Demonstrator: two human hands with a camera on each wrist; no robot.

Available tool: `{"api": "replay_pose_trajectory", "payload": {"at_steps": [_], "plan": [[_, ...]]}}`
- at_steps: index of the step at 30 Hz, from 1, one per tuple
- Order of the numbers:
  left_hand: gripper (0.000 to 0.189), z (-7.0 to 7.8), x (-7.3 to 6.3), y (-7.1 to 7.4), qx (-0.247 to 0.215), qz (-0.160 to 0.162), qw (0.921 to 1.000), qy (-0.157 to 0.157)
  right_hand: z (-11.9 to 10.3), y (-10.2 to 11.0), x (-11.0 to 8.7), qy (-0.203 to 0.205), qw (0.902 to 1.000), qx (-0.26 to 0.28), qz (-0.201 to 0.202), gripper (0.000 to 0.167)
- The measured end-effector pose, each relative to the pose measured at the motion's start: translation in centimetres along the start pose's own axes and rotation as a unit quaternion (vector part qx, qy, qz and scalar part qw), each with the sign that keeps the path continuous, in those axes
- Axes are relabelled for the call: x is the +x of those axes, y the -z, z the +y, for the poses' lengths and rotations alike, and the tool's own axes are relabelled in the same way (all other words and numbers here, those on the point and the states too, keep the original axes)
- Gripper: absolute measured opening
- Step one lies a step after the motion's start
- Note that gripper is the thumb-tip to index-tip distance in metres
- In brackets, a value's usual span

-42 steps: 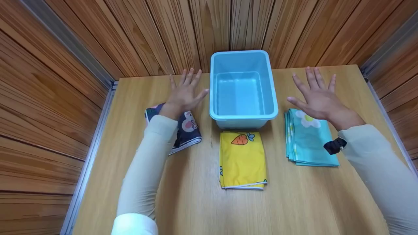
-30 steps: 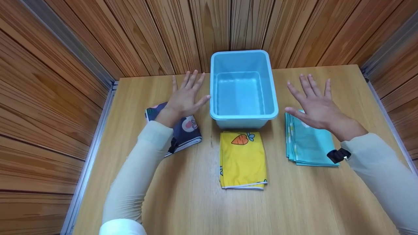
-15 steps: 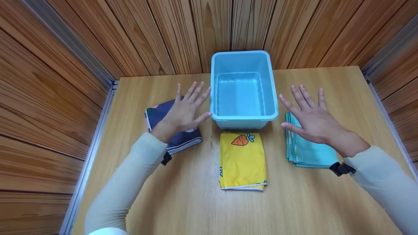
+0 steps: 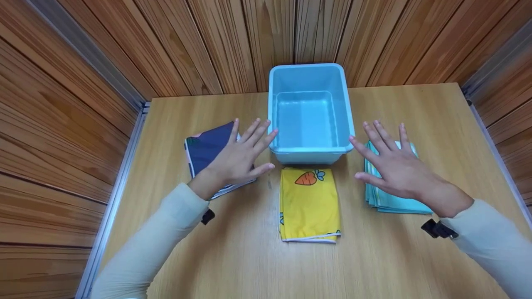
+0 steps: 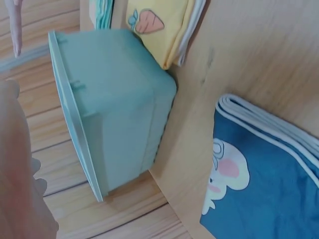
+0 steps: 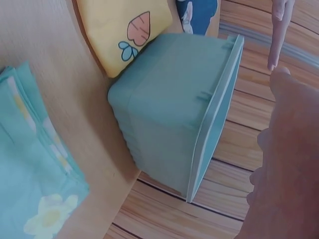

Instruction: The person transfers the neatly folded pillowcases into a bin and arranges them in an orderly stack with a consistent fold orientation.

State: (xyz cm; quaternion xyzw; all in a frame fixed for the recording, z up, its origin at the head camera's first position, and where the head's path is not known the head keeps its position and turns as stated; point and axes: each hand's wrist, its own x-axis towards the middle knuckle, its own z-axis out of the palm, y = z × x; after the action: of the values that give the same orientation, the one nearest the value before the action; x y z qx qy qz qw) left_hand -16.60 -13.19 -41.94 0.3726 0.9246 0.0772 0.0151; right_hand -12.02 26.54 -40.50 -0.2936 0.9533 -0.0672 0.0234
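Note:
My left hand (image 4: 237,160), fingers spread and palm down, hovers over a folded navy cloth (image 4: 205,145), hiding much of it in the head view. The left wrist view shows that navy cloth (image 5: 264,184) lying on the table with a white animal print. My right hand (image 4: 397,168), also spread wide, hangs above a folded turquoise cloth (image 4: 399,203); its flower print (image 6: 51,216) shows in the right wrist view. Neither hand holds anything. Between them stands a light blue plastic basin (image 4: 305,149) with nothing inside. In front of the basin lies a folded yellow cloth (image 4: 309,207) with a carrot print.
Everything rests on a wooden table (image 4: 266,274). A wood-plank wall (image 4: 274,41) rises right behind the basin, and plank panels (image 4: 54,145) with metal rails enclose the sides. Dark wrist straps (image 4: 439,229) sit at the cuffs.
Both hands have drawn back toward the body and slightly inward, fingers still spread. More of the navy cloth's far part now shows. The basin and cloths have stayed in place.

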Motion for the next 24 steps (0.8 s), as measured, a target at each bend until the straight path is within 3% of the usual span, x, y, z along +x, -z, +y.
{"api": "replay_pose_trajectory", "payload": {"at_steps": [13, 24], "plan": [[0.080, 2.2, -1.4, -1.1, -0.004, 0.000, 0.9983, -0.059, -2.0, -1.3, -1.3, 0.041, 0.9991, -0.003, 0.008, 0.081], [0.080, 3.3, -2.6, -3.2, -0.016, -0.009, 0.9970, -0.075, -3.0, -3.3, -2.4, 0.060, 0.9981, 0.015, 0.005, 0.080]]}}
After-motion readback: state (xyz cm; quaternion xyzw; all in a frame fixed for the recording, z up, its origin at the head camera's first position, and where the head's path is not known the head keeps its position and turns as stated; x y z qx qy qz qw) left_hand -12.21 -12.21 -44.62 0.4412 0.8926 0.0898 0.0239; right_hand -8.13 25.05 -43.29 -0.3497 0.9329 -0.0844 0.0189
